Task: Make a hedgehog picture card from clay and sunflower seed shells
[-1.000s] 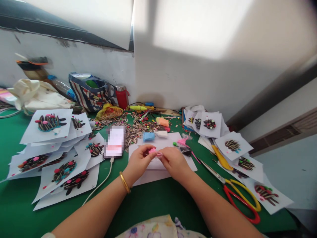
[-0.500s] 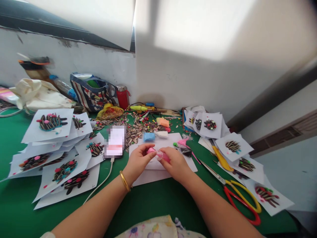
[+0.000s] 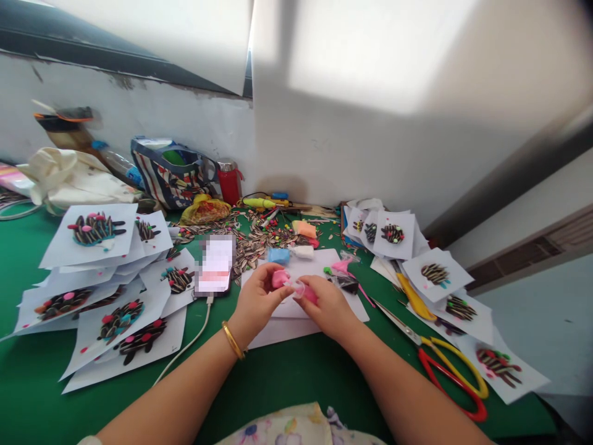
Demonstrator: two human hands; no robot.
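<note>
Both hands meet over white paper (image 3: 296, 324) on the green table. Between the fingers of my left hand (image 3: 262, 296) is a lump of pink modelling clay (image 3: 280, 278). My right hand (image 3: 327, 306) grips a clear plastic wrapper (image 3: 301, 288) with more pink clay inside, its edge close to the lump. Just beyond the hands lie a blue clay pack (image 3: 278, 255) and a white clay pack (image 3: 303, 251). A pink clay piece in plastic (image 3: 341, 266) and a black clay pack (image 3: 346, 283) rest right of my right hand.
Paper cards with sunflower-seed hedgehogs pile up at left (image 3: 95, 235) and right (image 3: 435, 275). Scissors (image 3: 430, 352) lie open on the right. A charging phone (image 3: 215, 266) is left of the paper. Loose seeds (image 3: 254, 241), a red flask (image 3: 229, 182) and a striped bag (image 3: 171, 173) sit behind.
More of the pink clay lump now shows at my left fingers, which have shifted slightly away from the wrapper. My right hand stays almost where it was.
</note>
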